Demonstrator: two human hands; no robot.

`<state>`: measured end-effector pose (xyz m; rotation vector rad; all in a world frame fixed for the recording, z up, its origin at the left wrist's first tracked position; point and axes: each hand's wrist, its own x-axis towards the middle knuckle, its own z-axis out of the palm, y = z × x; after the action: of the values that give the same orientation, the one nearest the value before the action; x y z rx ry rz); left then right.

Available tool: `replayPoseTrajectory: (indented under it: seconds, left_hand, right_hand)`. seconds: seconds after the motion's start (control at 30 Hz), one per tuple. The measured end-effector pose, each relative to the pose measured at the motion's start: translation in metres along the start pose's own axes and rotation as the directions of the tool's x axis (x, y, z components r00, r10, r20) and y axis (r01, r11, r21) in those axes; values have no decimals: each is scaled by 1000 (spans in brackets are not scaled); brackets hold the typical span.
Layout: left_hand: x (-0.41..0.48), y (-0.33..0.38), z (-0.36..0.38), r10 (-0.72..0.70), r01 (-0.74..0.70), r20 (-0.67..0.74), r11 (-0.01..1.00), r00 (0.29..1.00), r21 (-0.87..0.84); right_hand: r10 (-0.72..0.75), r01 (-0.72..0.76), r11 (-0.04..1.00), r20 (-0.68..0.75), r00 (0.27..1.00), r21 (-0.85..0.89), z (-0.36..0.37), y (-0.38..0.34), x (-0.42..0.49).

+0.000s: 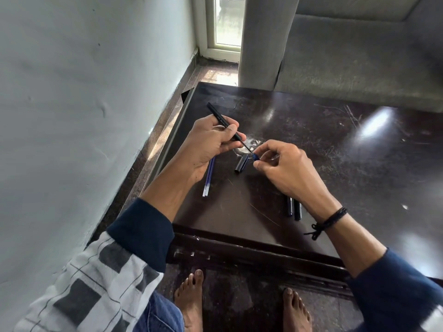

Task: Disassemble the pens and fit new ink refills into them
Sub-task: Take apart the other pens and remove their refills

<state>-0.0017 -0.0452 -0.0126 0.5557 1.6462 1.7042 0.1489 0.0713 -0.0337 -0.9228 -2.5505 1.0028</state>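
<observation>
One dark table [335, 164] is bearing everything. Left hand [211, 144] is gripping one black barrel [219, 118], up-left of the one cap [241, 165]. Two blue refills [208, 178] are lying left of cap, two dark pens [294, 208] down-right. Right hand [282, 168] is pinching one blue tip [256, 156] just right of cap.

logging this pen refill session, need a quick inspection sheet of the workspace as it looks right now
surface: dark table, scratched, with glare patches
job's things: black pen barrel and small blue piece held; black cap, two blue refills, two dark pens on the table
clutter: nothing seen
grippers: left hand grips the barrel; right hand pinches the blue piece
cables: nothing seen
surroundings: pale wall to the left, grey sofa and window behind
</observation>
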Motion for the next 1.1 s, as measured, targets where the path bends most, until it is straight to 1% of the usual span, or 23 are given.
replayPoseTrajectory:
  seconds: [0.33,0.5,0.8,1.1]
  left_hand:
    - [-3,1,3,-14,13,22,999,1000,34]
    - [-8,1,9,-40,36,55,996,998,76]
    - [-9,1,10,-34,31,32,994,999,103]
    - [-9,1,11,-38,34,39,995,999,92]
  right_hand:
    - [-9,9,1000,-8,1000,10,2,0,0]
    - [-45,46,998,-51,998,30,4,-1,-2]
    - [-74,81,995,-101,992,63,4,-4,-3]
    - [-57,72,992,-135,989,107,4,-5,-3]
